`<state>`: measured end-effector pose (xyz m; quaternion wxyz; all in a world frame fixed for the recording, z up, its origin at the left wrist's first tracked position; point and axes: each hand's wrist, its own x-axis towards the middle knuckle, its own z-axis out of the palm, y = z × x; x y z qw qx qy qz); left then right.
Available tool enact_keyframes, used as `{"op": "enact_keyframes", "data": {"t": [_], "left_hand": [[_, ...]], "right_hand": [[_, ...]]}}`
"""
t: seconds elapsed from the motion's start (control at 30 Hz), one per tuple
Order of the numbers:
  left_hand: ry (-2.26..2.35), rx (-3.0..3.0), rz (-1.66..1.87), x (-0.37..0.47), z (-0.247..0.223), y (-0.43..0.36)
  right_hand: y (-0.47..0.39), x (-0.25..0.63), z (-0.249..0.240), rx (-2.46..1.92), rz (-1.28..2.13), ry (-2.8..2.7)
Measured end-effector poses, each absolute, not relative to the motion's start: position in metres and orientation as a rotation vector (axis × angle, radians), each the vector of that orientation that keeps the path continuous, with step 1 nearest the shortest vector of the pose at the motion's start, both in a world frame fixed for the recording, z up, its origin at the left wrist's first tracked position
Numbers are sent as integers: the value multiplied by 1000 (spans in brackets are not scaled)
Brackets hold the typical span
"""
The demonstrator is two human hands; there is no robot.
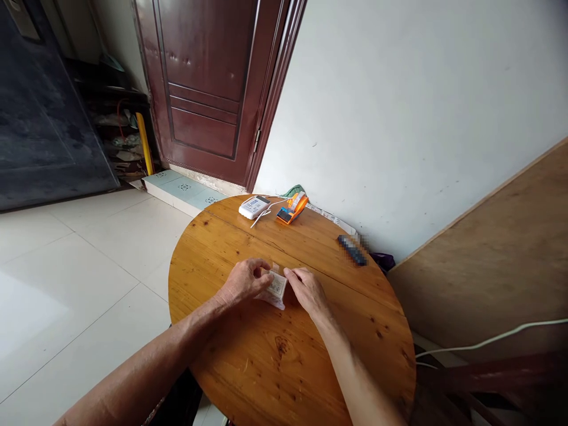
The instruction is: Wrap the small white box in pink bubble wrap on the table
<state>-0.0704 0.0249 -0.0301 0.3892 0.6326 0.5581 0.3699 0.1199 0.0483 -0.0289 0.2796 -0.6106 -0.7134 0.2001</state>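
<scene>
here, the work is on a round table [248, 378] of orange-brown wood, which has dark knots, a fine grain and some long seams between its boards. around it, the floor [80, 284] is of pale glossy tiles, and the light shines on it at the left. behind the table stand a dark red door [204, 89] and a white wall [399, 106] with small marks; below the door is a step [184, 187] with light blue tiles. at the right, a brown board [479, 254] leans in the view, and a pale cable [483, 343] passes before it. near the far edge of the table lie a white device [255, 207] with a cord and, just beside it, an orange dispenser [298, 205]; a dark object [352, 249], blurred, lies nearer to the wall. the packet [277, 286] is on the table between the two hands. it is small, flat and boxy, with pale grey print on top and a whitish, wrinkled edge on the near side. the left hand [246, 277] is bent over its left part, thumb above the print; the right hand [306, 289] has curled fingers at its far right corner. whether either one pinches it, i cannot tell.
</scene>
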Motion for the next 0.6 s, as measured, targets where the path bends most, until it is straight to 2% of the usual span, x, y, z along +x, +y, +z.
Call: {"op": "enact_keyframes", "data": {"t": [0.23,0.4,0.6], "left_hand": [[1458,1660,961,-68,-31,27],[1362,1540,896,-67,-31,27],[1411,1528,955,-65,-40,29]], "right_hand": [[67,96,-22,-1614,1018,-1666],[62,97,-30,-1449,1049,-1412],[56,96,-32,-1328,1034,-1426]]}}
